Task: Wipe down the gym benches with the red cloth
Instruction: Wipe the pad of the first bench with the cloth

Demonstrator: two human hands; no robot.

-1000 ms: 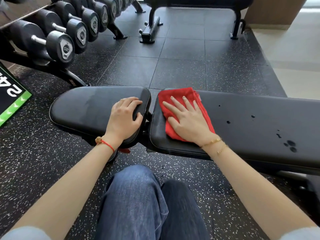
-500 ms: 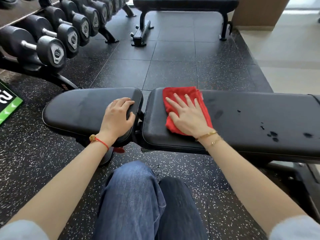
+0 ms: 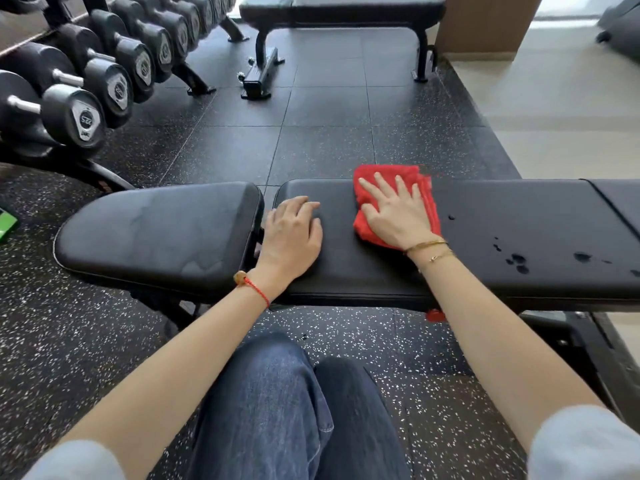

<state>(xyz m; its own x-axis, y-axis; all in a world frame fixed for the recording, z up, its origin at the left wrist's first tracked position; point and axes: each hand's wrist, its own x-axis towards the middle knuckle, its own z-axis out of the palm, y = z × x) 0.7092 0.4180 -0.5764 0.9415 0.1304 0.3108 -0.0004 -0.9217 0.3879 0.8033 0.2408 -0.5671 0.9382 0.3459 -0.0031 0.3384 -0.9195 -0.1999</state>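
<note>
A black padded gym bench [image 3: 519,237] runs across in front of me, with a separate seat pad [image 3: 156,230] on its left. The red cloth [image 3: 391,181] lies folded on the long pad near its far edge. My right hand [image 3: 394,213] presses flat on the cloth, fingers straight and spread. My left hand [image 3: 294,233] rests on the left end of the long pad, fingers loosely bent, beside the gap between the pads. Dark wet spots [image 3: 516,261] dot the pad to the right of the cloth.
A rack of black dumbbells [image 3: 86,109] lines the left side. A second black bench [image 3: 339,8] stands at the back on the speckled rubber floor [image 3: 311,133]. My knees in blue jeans [image 3: 277,410] are below the bench. Pale tiled floor [image 3: 571,116] lies at the right.
My right hand has slid the red cloth to the right along the long pad. My left hand has moved off the seat pad onto the left end of the long pad.
</note>
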